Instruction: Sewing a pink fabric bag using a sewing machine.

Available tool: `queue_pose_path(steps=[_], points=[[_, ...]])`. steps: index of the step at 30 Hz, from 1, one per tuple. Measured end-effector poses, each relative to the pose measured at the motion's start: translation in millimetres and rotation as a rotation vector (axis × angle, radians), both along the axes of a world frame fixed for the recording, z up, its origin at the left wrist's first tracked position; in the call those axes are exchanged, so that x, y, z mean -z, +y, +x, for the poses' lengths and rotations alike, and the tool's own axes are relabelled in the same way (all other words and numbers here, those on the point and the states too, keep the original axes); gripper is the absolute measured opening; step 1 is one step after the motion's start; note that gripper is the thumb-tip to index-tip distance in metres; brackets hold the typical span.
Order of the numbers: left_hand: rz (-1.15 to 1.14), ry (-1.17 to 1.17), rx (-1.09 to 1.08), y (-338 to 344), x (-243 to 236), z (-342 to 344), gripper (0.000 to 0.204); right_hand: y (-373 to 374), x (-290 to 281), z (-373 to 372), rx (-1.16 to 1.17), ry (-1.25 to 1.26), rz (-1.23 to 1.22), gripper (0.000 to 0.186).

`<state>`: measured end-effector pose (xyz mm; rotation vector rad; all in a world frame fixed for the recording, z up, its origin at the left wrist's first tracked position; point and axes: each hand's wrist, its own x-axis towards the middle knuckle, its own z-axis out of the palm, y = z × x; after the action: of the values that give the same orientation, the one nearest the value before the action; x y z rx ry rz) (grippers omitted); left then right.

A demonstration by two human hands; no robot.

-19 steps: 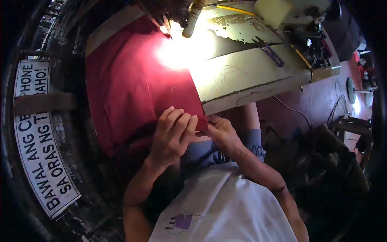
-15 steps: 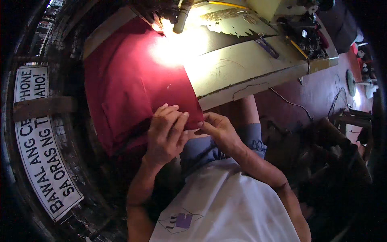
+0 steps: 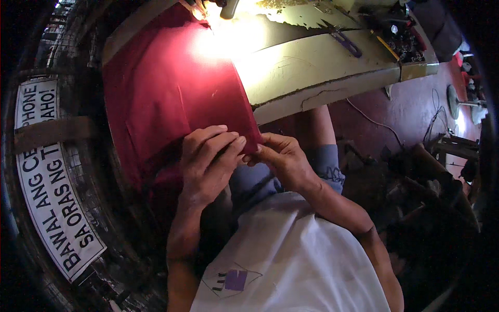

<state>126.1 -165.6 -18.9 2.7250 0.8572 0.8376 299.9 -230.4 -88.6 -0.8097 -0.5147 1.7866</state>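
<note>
Red fabric (image 3: 156,93) lies over the left part of a pale work table (image 3: 296,67), its front hanging toward me under a bright lamp glare. My left hand (image 3: 208,161) curls its fingers over the fabric's front edge; its thumb is mostly hidden. Just right of it my right hand (image 3: 283,166) pinches the fabric's lower right corner between thumb and fingers. The fingertips of both hands are close together at that corner. Beneath them are my grey shorts and a white garment over my front.
At the table's top sits a dark machine part (image 3: 228,9). Purple-handled snips (image 3: 348,44), a yellow pencil-like stick (image 3: 385,47) and a tray of small dark items (image 3: 405,41) lie at the right. Cables (image 3: 374,120) and a fan (image 3: 452,101) are beyond. A printed sign (image 3: 49,197) stands left.
The whole view has shifted, so the table sits higher in the picture. My hands appear slightly higher and further left, with the fingers adjusted along the fabric's corner.
</note>
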Motion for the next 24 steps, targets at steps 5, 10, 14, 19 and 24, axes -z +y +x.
queue_pose_path(steps=[5, 10, 14, 19, 24], points=[[0.078, 0.138, 0.037, -2.2, 7.7, 3.1, 0.039, -0.5, 4.0, 2.4, -0.009, 0.055, 0.025, 0.028], [0.067, 0.094, 0.032, -2.5, 10.3, 2.5, 0.038, 0.5, 6.2, 3.2, -0.011, 0.068, 0.025, 0.029], [0.059, 0.116, 0.055, -1.4, 11.2, 0.9, 0.038, -0.4, 6.4, 5.0, -0.021, 0.057, 0.048, 0.029], [0.071, 0.116, 0.068, -0.5, 11.3, 0.4, 0.037, 0.4, 5.8, 6.1, -0.019, 0.037, 0.045, 0.028], [0.074, 0.142, 0.080, -2.0, 8.8, 1.7, 0.037, 0.0, 5.3, 10.0, -0.056, -0.022, 0.046, 0.029]])
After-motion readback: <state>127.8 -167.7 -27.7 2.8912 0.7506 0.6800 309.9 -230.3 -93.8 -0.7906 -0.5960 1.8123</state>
